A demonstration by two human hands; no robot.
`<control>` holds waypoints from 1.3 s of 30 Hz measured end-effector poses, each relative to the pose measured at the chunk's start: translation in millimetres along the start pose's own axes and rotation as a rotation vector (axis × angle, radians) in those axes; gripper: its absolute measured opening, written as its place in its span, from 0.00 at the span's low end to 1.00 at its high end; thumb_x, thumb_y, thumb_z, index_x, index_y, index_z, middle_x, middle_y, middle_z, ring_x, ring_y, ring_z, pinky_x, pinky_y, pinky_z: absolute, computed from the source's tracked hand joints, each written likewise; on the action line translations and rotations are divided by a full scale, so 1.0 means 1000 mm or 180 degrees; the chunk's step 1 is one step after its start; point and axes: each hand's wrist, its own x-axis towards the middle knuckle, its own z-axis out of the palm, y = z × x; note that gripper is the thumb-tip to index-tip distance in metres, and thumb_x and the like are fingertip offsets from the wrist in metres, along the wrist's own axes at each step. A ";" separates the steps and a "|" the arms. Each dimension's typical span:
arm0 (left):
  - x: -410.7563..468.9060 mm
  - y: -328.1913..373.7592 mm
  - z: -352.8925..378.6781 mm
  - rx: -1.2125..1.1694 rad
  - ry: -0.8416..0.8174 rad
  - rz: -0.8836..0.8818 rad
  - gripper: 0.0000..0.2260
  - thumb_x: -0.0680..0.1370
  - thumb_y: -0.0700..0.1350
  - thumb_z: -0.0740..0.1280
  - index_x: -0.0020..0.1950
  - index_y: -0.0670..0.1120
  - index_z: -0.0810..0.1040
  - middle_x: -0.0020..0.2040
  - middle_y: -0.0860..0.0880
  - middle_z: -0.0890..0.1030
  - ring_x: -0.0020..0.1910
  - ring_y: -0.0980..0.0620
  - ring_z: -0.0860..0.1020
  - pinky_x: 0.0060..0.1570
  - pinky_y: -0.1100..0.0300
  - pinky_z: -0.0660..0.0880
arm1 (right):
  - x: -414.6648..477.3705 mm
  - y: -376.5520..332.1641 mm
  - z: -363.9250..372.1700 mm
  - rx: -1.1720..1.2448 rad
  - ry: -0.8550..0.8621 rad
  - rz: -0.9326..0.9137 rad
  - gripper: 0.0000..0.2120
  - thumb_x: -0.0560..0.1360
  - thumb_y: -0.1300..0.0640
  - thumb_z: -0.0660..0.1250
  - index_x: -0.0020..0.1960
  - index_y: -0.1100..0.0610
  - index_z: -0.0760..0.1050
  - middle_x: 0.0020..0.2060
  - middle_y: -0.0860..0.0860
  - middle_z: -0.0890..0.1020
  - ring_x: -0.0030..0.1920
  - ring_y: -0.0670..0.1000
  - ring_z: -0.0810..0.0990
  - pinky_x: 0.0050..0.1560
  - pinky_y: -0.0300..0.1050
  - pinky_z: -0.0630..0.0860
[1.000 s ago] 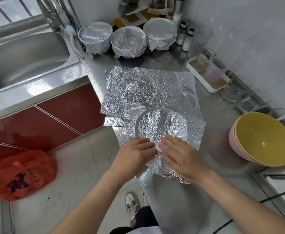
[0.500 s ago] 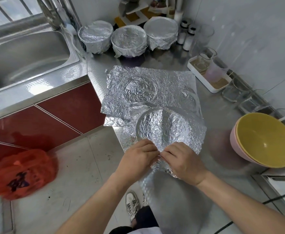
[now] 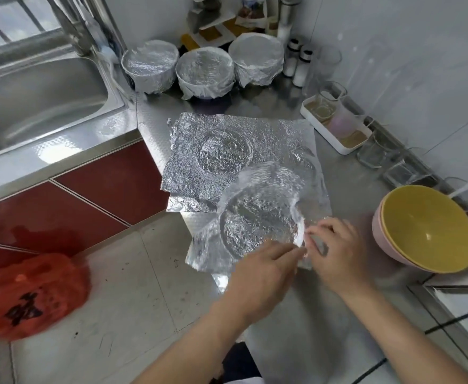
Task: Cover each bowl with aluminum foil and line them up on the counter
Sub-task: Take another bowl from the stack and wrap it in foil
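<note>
While the head view is smeared by motion, both hands meet at the near right edge of the top foil sheet, which lies on the steel counter just left of the stacked bowls. The right hand has its fingers curled and pinches that edge. The left hand reaches its fingers out to the same spot, touching the foil; whether it pinches cannot be told through the blur. The sheet bears a round, bowl-sized dent and overlaps more crumpled foil on its far side. Three foil-covered bowls stand in a row at the far end of the counter. To the right, a yellow bowl sits nested in a pink bowl. The sink is far left, and an orange bag hangs near left.
</note>
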 end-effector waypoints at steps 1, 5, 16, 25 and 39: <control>0.002 -0.005 -0.006 0.0070 0.0198 -0.0242 0.14 0.79 0.46 0.60 0.62 0.47 0.78 0.55 0.48 0.81 0.50 0.47 0.78 0.43 0.54 0.78 | 0.001 -0.004 0.001 0.0146 0.0031 0.0303 0.07 0.72 0.52 0.67 0.40 0.55 0.79 0.38 0.50 0.79 0.39 0.55 0.76 0.43 0.50 0.73; 0.004 -0.038 -0.035 0.0125 0.0611 -0.1872 0.12 0.79 0.47 0.66 0.62 0.49 0.79 0.53 0.48 0.77 0.46 0.50 0.76 0.43 0.58 0.74 | 0.009 -0.021 0.001 0.0432 -0.0211 0.1280 0.08 0.73 0.54 0.71 0.38 0.54 0.76 0.32 0.47 0.79 0.35 0.52 0.77 0.37 0.47 0.73; -0.002 -0.048 -0.058 -0.0133 -0.0102 -0.2848 0.05 0.75 0.45 0.68 0.41 0.53 0.76 0.31 0.56 0.80 0.35 0.55 0.80 0.38 0.59 0.75 | 0.043 -0.022 0.002 -0.0016 -0.0779 0.1647 0.04 0.73 0.56 0.68 0.41 0.55 0.79 0.36 0.50 0.82 0.38 0.53 0.77 0.37 0.43 0.70; 0.030 -0.029 -0.060 0.0280 -0.0001 -0.1328 0.07 0.78 0.40 0.67 0.47 0.45 0.85 0.44 0.50 0.85 0.40 0.51 0.82 0.43 0.57 0.80 | 0.072 -0.020 0.004 -0.0110 -0.1115 0.1050 0.06 0.76 0.56 0.66 0.43 0.54 0.80 0.39 0.49 0.82 0.38 0.50 0.76 0.38 0.40 0.68; 0.052 -0.079 -0.008 0.0525 0.0062 -0.0929 0.14 0.83 0.47 0.61 0.66 0.44 0.77 0.61 0.46 0.81 0.54 0.45 0.82 0.53 0.53 0.79 | 0.069 -0.019 0.016 0.0072 -0.1060 0.0678 0.05 0.78 0.57 0.65 0.48 0.55 0.79 0.44 0.49 0.79 0.43 0.49 0.75 0.44 0.43 0.71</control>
